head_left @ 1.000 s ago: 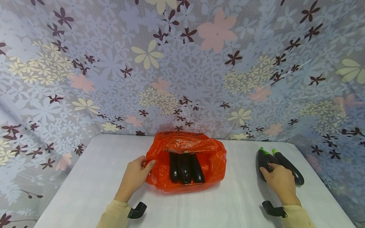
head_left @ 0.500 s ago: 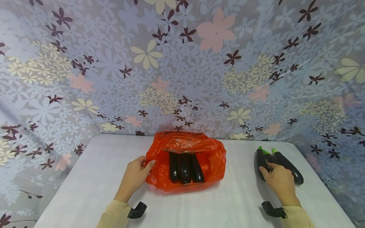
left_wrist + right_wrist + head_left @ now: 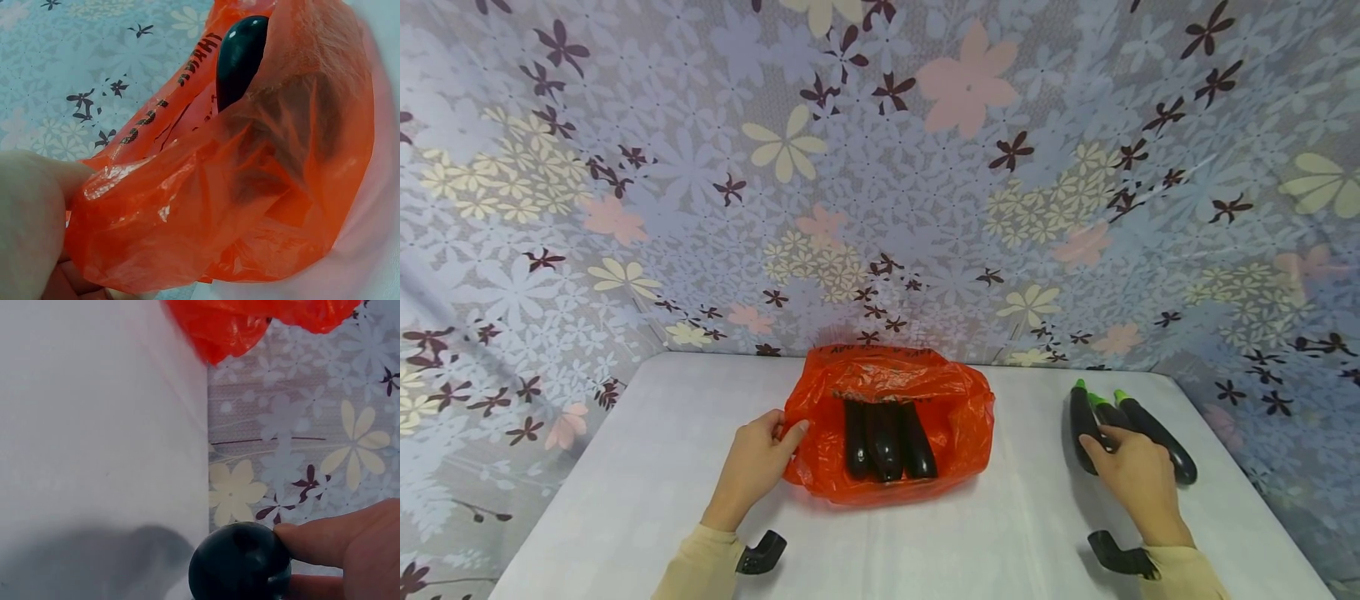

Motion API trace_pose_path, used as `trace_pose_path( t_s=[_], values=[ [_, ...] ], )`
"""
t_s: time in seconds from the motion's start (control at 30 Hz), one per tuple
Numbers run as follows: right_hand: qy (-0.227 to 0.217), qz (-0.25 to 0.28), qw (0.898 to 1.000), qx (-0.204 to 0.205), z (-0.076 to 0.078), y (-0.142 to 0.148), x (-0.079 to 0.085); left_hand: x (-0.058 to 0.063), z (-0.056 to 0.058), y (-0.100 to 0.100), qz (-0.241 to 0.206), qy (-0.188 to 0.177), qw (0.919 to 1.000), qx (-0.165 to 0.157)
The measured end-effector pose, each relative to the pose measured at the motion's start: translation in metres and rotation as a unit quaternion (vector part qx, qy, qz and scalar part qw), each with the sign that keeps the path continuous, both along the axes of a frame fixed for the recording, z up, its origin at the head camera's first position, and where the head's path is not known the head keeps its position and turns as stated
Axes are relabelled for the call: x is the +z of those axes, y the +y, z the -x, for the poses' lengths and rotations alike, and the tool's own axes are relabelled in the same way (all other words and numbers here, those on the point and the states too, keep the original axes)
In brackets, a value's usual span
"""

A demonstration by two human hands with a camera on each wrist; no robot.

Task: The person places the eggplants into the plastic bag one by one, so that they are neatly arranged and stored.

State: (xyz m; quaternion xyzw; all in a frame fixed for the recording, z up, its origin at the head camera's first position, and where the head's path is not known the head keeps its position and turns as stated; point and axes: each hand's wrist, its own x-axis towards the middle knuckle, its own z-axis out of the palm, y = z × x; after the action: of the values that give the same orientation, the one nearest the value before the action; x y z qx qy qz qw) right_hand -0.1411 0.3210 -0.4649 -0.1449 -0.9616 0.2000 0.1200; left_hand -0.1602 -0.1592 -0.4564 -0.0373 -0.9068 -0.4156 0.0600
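Observation:
An orange-red plastic bag [image 3: 966, 450] lies with its mouth facing me, and three dark eggplants [image 3: 885, 446] rest side by side inside. My left hand [image 3: 751, 467] pinches the bag's left edge between thumb and fingers; in the left wrist view the plastic [image 3: 150, 231] stretches away from the thumb. At the right, my right hand [image 3: 1138, 475] grips the leftmost eggplant [image 3: 1081, 417] of a group of three, thumb on its near side. The right wrist view shows that eggplant's rounded end [image 3: 237, 562] against the thumb. Two more green-stemmed eggplants [image 3: 1161, 437] lie partly under the hand.
A white tabletop [image 3: 1030, 517] carries everything. Flower-patterned cloth [image 3: 880, 167] rises behind it and along both sides. Black wrist mounts [image 3: 762, 553] stick out from both sleeves.
The gripped eggplant has shifted slightly left, its stem end swinging away from the other two. The left hand and the bag stay as they were.

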Motion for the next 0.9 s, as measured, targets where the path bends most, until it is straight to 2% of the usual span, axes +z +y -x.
trace_pose_path(
  t_s=[0.33,0.9],
  values=[
    [0.014,0.003,1.0,0.009,-0.005,-0.012,0.011,0.001,0.0,0.0,0.001,-0.007,1.0,0.0],
    [0.067,0.001,0.996,0.064,-0.017,-0.036,0.03,0.002,0.0,-0.001,-0.005,-0.001,1.0,-0.001]
  ],
)
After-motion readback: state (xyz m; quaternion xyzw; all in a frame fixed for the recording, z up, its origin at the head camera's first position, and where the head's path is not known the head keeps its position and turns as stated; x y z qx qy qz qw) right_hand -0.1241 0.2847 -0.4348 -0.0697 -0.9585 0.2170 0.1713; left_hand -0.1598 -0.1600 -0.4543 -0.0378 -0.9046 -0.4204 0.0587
